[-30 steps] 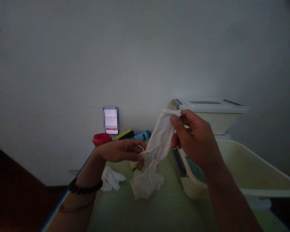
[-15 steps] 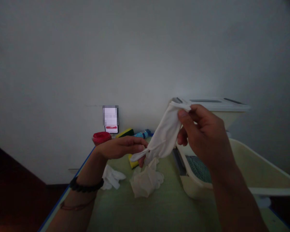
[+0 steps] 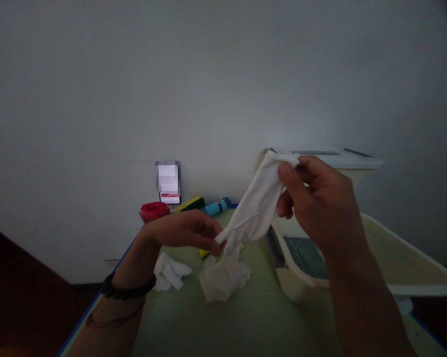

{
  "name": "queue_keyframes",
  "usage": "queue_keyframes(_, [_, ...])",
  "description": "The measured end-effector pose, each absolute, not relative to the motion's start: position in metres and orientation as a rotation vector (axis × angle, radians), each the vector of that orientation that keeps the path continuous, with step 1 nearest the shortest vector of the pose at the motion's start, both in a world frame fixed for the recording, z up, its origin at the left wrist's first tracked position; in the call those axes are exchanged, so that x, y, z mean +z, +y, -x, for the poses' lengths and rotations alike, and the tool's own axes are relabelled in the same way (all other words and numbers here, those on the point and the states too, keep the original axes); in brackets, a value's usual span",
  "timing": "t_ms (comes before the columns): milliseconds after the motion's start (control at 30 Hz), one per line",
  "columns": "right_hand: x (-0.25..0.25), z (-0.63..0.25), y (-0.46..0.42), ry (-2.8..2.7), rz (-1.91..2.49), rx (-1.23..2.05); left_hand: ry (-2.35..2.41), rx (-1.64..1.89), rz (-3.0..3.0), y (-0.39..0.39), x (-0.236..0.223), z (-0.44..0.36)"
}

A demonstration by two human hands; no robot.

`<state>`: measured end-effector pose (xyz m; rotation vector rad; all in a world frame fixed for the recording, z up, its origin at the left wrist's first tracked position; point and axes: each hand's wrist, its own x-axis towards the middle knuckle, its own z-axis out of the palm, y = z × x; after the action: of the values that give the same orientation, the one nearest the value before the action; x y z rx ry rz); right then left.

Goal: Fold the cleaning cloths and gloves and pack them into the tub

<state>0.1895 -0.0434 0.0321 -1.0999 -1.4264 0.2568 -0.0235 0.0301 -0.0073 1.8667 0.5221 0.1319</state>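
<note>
A white cloth glove [image 3: 255,203] is stretched at a slant between my hands, above the table. The fingers of my right hand [image 3: 318,203] pinch its cuff at the upper right. Lower down on the left, my left hand [image 3: 189,232] grips the tip of one glove finger between thumb and fingers. Beneath the held glove lies a crumpled cream-coloured glove [image 3: 223,280]. Another white glove [image 3: 171,271] rests near my left wrist, partly hidden by it.
A cream bin [image 3: 301,292] with a raised lid [image 3: 331,157] and green cloth [image 3: 305,257] inside stands at right. Along the wall are a red roll [image 3: 154,210], a sponge [image 3: 191,204], a blue tube [image 3: 216,206] and a phone [image 3: 169,181]. The table [image 3: 223,329] is green.
My left fingers have closed on the glove's finger, which hung loose past them before. My right hand has shifted slightly right, and the glove is drawn straighter.
</note>
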Motion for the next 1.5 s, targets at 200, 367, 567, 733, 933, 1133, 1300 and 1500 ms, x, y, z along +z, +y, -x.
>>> queue_keyframes(200, [0.032,-0.190,-0.043,-1.402,1.103,0.231,0.590,0.115,-2.005,0.033,-0.007,0.020])
queue_keyframes(367, [0.033,-0.188,-0.045,-1.424,1.102,0.232,0.599,0.087,-2.000,0.033,-0.011,0.018])
queue_keyframes(567, [0.028,-0.180,-0.043,-1.490,1.084,0.378,0.596,0.160,-2.106,0.031,-0.008,0.021])
queue_keyframes(733, [0.023,-0.175,-0.042,-1.618,1.044,0.473,0.343,0.346,-1.928,0.025,-0.001,0.015])
queue_keyframes(933, [0.024,-0.174,-0.043,-1.722,1.076,0.454,0.475,0.422,-1.927,0.020,-0.004,0.001])
queue_keyframes(1133, [0.022,-0.173,-0.041,-1.768,1.099,0.331,0.610,0.428,-2.093,0.023,-0.010,-0.002])
queue_keyframes(1300, [0.022,-0.172,-0.043,-1.769,1.059,0.334,0.605,0.482,-2.078,0.024,-0.012,-0.002])
queue_keyframes(1500, [0.021,-0.172,-0.042,-1.760,1.003,0.510,0.616,0.525,-2.146,0.020,-0.012,-0.005])
